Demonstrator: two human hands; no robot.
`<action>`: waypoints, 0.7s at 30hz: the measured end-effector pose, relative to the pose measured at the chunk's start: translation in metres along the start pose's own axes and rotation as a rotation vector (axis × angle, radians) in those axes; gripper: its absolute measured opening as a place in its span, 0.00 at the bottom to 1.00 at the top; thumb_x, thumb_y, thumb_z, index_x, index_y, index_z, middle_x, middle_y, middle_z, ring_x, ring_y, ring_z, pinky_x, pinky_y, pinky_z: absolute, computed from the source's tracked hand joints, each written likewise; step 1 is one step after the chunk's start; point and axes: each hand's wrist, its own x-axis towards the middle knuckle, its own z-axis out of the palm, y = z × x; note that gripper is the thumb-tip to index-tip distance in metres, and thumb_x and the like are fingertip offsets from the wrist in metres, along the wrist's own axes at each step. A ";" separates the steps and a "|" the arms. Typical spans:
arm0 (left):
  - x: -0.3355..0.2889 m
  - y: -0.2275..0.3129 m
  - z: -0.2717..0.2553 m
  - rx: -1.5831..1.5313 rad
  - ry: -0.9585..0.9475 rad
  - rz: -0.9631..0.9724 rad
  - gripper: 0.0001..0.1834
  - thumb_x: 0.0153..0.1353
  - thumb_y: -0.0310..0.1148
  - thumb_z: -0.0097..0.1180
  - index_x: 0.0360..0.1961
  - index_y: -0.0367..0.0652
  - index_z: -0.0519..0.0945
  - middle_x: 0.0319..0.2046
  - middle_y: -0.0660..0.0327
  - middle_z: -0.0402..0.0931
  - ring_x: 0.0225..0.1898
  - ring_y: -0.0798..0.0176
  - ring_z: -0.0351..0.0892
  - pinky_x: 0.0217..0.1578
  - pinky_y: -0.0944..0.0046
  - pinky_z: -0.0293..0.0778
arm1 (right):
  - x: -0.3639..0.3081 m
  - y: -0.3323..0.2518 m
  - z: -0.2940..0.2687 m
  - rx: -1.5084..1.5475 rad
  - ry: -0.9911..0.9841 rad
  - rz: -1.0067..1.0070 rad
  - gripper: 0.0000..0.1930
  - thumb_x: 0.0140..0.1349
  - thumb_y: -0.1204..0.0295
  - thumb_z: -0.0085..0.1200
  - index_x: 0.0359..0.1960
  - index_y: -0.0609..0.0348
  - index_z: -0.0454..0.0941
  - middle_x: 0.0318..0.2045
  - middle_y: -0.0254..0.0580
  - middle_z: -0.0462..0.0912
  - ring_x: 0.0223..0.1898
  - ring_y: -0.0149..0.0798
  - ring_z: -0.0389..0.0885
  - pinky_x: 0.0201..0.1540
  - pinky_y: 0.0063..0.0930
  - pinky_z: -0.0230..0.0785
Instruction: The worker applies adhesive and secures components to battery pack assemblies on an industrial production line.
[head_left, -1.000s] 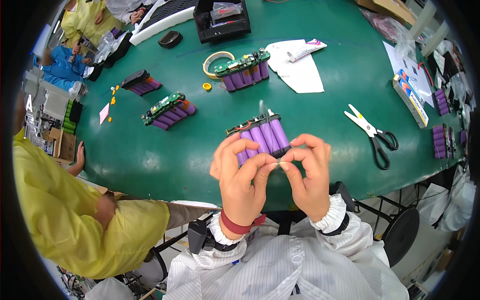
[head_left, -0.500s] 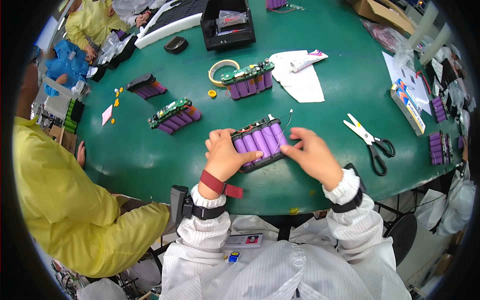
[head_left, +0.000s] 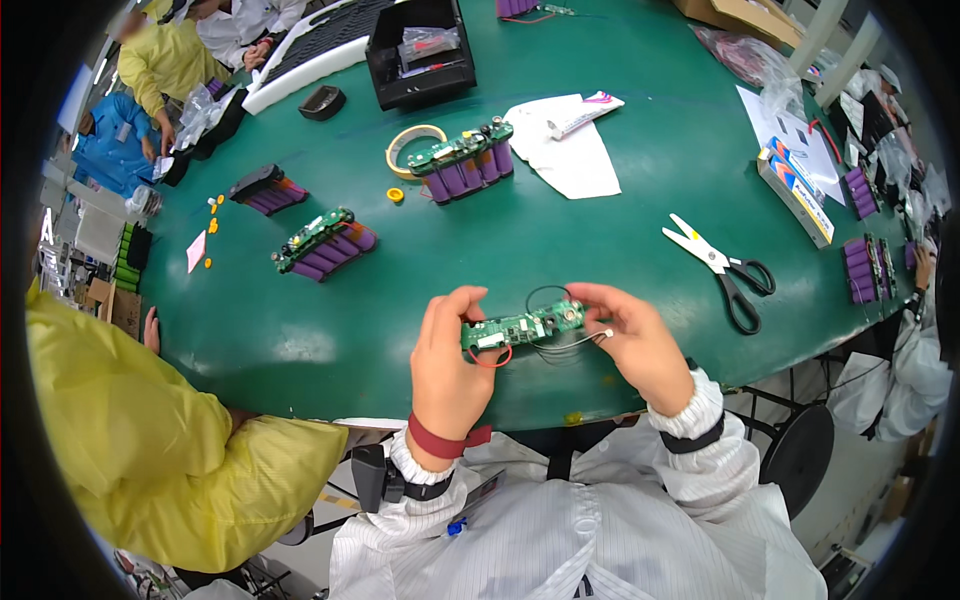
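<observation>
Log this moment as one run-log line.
left hand: holds left end of green circuit board with thin wires | right hand: holds its right end | board above green table | black-handled scissors to right

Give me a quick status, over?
Left hand and right hand grip green circuit board, wires dangling. Scissors lie apart, nothing blocking.

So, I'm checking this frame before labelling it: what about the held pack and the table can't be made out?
All in the head view:
- Battery pack: its cells are hidden under the green board and behind the left hand and right hand.
- Wires: too thin to trace their ends.
- Purple packs at right: blurred by rim distortion.
- Black tray: contents too small.
</observation>
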 end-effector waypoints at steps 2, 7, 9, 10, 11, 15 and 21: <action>-0.004 0.001 0.002 -0.012 0.038 0.048 0.27 0.37 0.16 0.68 0.43 0.39 0.75 0.36 0.55 0.72 0.37 0.56 0.75 0.36 0.62 0.72 | -0.019 -0.015 -0.005 -0.066 -0.015 0.014 0.21 0.61 0.82 0.51 0.58 0.63 0.73 0.42 0.36 0.79 0.38 0.25 0.72 0.42 0.20 0.68; -0.012 0.000 -0.001 0.102 0.040 0.098 0.26 0.38 0.18 0.69 0.43 0.40 0.76 0.38 0.55 0.73 0.41 0.53 0.75 0.40 0.60 0.71 | -0.035 -0.013 -0.006 0.127 -0.015 0.172 0.15 0.64 0.77 0.53 0.52 0.64 0.77 0.36 0.30 0.76 0.35 0.23 0.72 0.41 0.18 0.67; -0.010 0.006 -0.007 0.150 0.022 0.090 0.27 0.38 0.19 0.69 0.43 0.41 0.76 0.40 0.56 0.74 0.43 0.54 0.75 0.43 0.60 0.69 | -0.033 -0.010 -0.002 0.133 0.006 0.135 0.14 0.64 0.76 0.55 0.51 0.65 0.78 0.38 0.32 0.79 0.35 0.23 0.73 0.42 0.19 0.68; -0.008 0.014 -0.013 0.148 -0.033 0.085 0.27 0.40 0.23 0.69 0.45 0.42 0.77 0.43 0.56 0.75 0.44 0.55 0.75 0.46 0.60 0.65 | -0.031 -0.010 0.004 0.083 0.021 0.037 0.13 0.64 0.76 0.54 0.49 0.65 0.79 0.38 0.34 0.81 0.35 0.24 0.74 0.41 0.19 0.68; -0.006 0.018 -0.018 0.147 -0.087 0.080 0.26 0.42 0.26 0.69 0.47 0.43 0.77 0.45 0.57 0.75 0.46 0.56 0.75 0.49 0.60 0.61 | -0.030 -0.011 0.010 0.033 0.037 -0.062 0.11 0.64 0.76 0.54 0.47 0.66 0.80 0.38 0.36 0.83 0.35 0.24 0.75 0.40 0.19 0.69; -0.001 0.023 -0.023 0.110 -0.051 0.113 0.18 0.50 0.34 0.67 0.44 0.48 0.81 0.47 0.62 0.78 0.45 0.63 0.76 0.55 0.54 0.50 | -0.020 -0.012 0.031 0.173 0.014 -0.092 0.08 0.63 0.78 0.55 0.43 0.66 0.79 0.34 0.40 0.85 0.34 0.27 0.80 0.38 0.20 0.72; 0.007 0.029 -0.017 0.052 -0.045 0.117 0.07 0.51 0.30 0.65 0.34 0.44 0.85 0.42 0.62 0.81 0.39 0.64 0.79 0.47 0.63 0.60 | -0.010 -0.003 0.044 -0.084 0.158 -0.342 0.04 0.60 0.81 0.58 0.36 0.66 0.78 0.30 0.41 0.85 0.30 0.29 0.83 0.32 0.21 0.73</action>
